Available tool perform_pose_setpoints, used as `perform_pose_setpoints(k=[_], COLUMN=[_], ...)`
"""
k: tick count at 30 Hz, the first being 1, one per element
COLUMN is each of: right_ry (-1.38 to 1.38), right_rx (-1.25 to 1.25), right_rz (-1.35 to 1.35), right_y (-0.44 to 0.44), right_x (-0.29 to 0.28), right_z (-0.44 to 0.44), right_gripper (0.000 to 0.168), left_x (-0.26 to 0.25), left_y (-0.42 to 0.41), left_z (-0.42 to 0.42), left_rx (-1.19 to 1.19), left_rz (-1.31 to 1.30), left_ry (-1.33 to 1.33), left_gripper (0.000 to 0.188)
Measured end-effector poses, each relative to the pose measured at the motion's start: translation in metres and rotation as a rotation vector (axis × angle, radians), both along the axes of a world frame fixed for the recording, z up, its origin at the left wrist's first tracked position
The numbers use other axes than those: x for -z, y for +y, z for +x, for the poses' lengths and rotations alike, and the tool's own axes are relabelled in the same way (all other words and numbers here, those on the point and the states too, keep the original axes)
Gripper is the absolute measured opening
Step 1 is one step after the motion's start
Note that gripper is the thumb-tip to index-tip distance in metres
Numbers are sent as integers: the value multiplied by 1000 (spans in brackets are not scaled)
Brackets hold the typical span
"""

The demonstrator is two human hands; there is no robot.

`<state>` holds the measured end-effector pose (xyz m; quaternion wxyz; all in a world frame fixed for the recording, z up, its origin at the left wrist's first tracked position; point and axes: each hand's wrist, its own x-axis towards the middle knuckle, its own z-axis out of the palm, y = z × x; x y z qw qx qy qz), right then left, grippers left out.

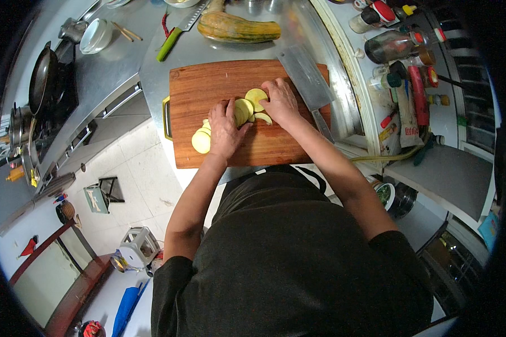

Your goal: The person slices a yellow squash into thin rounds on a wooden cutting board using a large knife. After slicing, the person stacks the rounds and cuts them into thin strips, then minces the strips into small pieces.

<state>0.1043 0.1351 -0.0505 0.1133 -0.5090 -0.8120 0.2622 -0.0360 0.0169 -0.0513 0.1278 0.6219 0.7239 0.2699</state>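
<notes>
A row of round, pale yellow squash slices [244, 108] runs diagonally across the wooden cutting board [274, 145]. My left hand [225, 126] lies over the middle of the row, its thumb and fingers around several slices and hiding part of them. At the lower left end, more slices [201, 142] overlap. My right hand [283, 101] is at the upper right end, thumb and fingertips at the edge of a round slice [256, 100]; its grip is unclear. A smaller cut piece [263, 118] lies just below. To the right, a cleaver [307, 78] rests across the board's edge.
Beyond the board, a whole squash [238, 27] and a green-handled knife [170, 43] lie on the steel counter [154, 80]. Bottles and jars [390, 47] crowd the right ledge. White bowls [96, 37], chopsticks [127, 31] and a wok [43, 80] are at left.
</notes>
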Motion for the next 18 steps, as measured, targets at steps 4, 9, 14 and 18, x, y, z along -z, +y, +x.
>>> perform_pose_setpoints(k=[4, 9, 14, 18], right_ry=[-39, -24, -292, -277], right_rx=[-58, 82, 116, 154], right_rz=[-77, 31, 114, -37], right_y=[6, 1, -9, -12], right_x=[3, -11, -31, -9], right_z=[-1, 30, 101, 118], right_gripper=[29, 30, 51, 57], left_x=[6, 18, 7, 19], left_y=[12, 19, 27, 38], left_z=[1, -18, -11, 23], left_rx=[47, -64, -36, 166], left_rz=[-50, -110, -21, -36], left_ry=[92, 88, 144, 156], left_gripper=[63, 63, 68, 63])
